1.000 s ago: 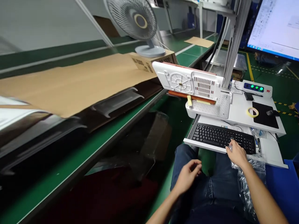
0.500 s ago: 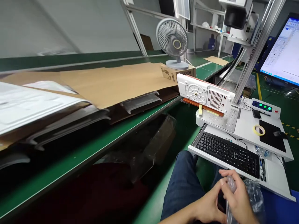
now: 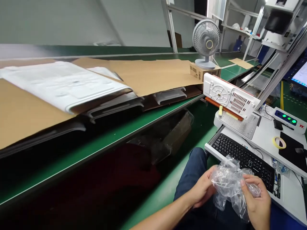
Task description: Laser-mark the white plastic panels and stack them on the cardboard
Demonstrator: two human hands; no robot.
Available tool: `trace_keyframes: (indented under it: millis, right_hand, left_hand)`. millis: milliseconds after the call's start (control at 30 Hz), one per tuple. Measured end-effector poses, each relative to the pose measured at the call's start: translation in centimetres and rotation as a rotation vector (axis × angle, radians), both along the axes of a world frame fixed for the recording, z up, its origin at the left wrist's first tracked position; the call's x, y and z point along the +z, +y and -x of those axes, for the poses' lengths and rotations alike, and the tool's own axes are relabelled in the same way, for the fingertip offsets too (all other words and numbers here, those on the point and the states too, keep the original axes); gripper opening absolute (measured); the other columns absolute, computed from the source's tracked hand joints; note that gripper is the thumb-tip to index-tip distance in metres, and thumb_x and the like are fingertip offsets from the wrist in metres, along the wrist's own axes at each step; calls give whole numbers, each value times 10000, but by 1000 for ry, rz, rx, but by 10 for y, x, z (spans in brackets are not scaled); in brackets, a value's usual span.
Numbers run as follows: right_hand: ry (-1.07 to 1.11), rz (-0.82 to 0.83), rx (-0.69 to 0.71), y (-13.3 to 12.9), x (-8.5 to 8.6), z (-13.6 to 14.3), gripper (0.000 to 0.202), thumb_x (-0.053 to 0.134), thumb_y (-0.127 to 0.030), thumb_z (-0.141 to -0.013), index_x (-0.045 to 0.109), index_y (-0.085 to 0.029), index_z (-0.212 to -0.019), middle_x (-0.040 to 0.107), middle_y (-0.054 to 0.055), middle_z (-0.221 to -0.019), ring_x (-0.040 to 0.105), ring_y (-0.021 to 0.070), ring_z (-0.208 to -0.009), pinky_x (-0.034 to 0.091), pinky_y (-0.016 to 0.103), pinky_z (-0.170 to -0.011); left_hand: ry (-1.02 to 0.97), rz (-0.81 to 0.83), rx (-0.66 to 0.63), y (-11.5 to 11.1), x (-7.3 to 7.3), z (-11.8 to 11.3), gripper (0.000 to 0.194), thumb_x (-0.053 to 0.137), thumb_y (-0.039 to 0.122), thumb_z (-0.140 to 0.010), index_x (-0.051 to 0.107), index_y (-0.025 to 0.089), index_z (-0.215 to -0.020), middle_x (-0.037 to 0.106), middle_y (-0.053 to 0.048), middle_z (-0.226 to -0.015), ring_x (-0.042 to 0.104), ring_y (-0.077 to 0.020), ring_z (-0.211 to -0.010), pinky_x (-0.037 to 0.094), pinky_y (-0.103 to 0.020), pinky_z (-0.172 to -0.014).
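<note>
A crumpled clear plastic bag (image 3: 229,182) is stretched between my two hands above my lap. My left hand (image 3: 205,188) pinches its left side, the fingers partly hidden behind the film. On the right side, my right hand (image 3: 256,198) grips the bag with the thumb on top. Just beyond the bag is a black keyboard (image 3: 236,150) on a pulled-out white drawer, its near part covered by the plastic. Whether anything lies inside the bag I cannot make out.
A white vented panel (image 3: 230,95) stands on a perforated metal plate (image 3: 240,124). Yellow tape (image 3: 279,142) lies by a black mouse pad (image 3: 294,153). Left, a green bench holds cardboard (image 3: 153,73), a white moulded panel (image 3: 64,83) and a fan (image 3: 206,41) on a box.
The bag has been raised and spread out between my hands, which have moved apart from being close together. The view has swung left, so the bench and fan sit further right.
</note>
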State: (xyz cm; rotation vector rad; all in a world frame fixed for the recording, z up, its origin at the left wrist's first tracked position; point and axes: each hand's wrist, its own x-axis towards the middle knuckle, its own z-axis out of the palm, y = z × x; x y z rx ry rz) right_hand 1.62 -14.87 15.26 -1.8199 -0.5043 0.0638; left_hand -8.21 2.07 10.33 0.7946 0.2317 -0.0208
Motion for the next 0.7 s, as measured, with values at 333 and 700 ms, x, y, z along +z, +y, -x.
trace_keyframes:
  millis: [333, 700]
  right_hand:
    - [749, -177, 155, -16, -34, 38, 834, 1004, -587, -775, 657, -248, -1454, 734, 140, -1396, 684, 404, -1327, 581, 501, -1124]
    - [564, -223, -218, -2, 10, 15, 911, 1043, -518, -691, 688, -162, -1450, 787, 145, -1245, 794, 371, -1016, 690, 429, -881]
  left_hand:
    - [-78, 200, 91, -11, 20, 19, 499, 1051, 369, -683, 727, 162, -1001, 718, -50, -955, 686, -179, -857, 544, -319, -857]
    - [214, -1058, -68, 71, -80, 16, 320, 652, 198, -1012, 648, 190, -1332, 777, -114, -1170, 745, -258, -1125, 570, -389, -1016]
